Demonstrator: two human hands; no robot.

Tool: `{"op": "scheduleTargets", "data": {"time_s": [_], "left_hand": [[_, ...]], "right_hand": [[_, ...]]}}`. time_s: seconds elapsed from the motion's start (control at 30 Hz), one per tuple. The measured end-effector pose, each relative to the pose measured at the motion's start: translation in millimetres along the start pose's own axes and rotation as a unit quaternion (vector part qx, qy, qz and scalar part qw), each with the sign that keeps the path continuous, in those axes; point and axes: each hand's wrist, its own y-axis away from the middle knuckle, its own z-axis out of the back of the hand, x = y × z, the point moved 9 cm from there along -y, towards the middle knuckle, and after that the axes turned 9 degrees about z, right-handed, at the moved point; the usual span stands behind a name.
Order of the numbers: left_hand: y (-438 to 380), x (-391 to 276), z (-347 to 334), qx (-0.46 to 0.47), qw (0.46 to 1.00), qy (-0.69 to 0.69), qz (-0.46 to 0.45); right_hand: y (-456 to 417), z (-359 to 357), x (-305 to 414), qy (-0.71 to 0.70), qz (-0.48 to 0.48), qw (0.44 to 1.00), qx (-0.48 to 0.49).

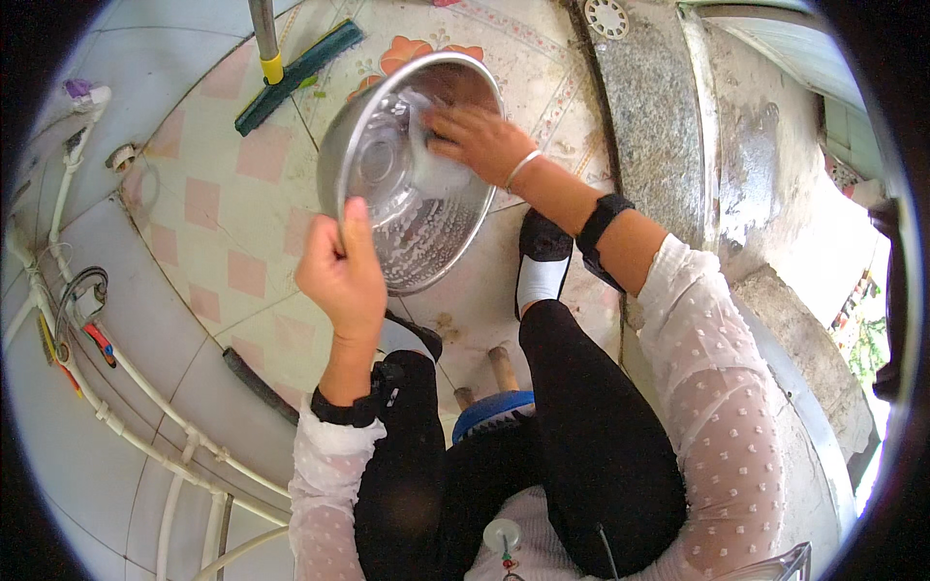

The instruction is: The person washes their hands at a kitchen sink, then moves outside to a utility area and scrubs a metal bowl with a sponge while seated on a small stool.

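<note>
A stainless steel basin (407,254) is held tilted above the tiled floor, its open side towards me. My left hand (345,269) grips its near left rim, thumb over the edge. Inside the basin, my right hand (476,141) presses on a blurred whitish piece (436,171) that looks like a cloth; motion blur hides its exact shape. Soap suds and drops (421,243) coat the lower inner wall. The right fingertips are blurred against the far inner side.
A floor squeegee (298,76) stands at the upper left. White pipes (131,436) run along the tiled wall on the left, near a dark hose (258,385). Between my legs is a blue-topped stool (494,414). A stone ledge (650,123) and a round drain cover (607,18) lie right.
</note>
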Motion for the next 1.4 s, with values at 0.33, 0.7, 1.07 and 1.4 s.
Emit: {"op": "scheduleTargets", "data": {"time_s": [0.33, 0.7, 1.07, 1.4], "left_hand": [[-3.6, 26.6, 17.5, -0.053, 0.991, 0.092, 0.078], [-11.6, 24.6, 14.5, -0.043, 0.995, 0.074, 0.055], [-7.9, 21.3, 11.1, 0.001, 1.000, -0.020, 0.012], [-4.5, 19.5, 12.0, -0.030, 1.000, -0.002, 0.011]], "right_hand": [[-5.3, 8.2, 129.5, -0.703, -0.167, 0.684, 0.097], [25.1, 5.5, 56.3, -0.193, -0.055, 0.980, 0.008], [11.4, 44.3, -3.9, 0.166, 0.003, 0.986, 0.034], [7.7, -0.8, 101.3, -0.538, -0.169, 0.825, 0.035]]}}
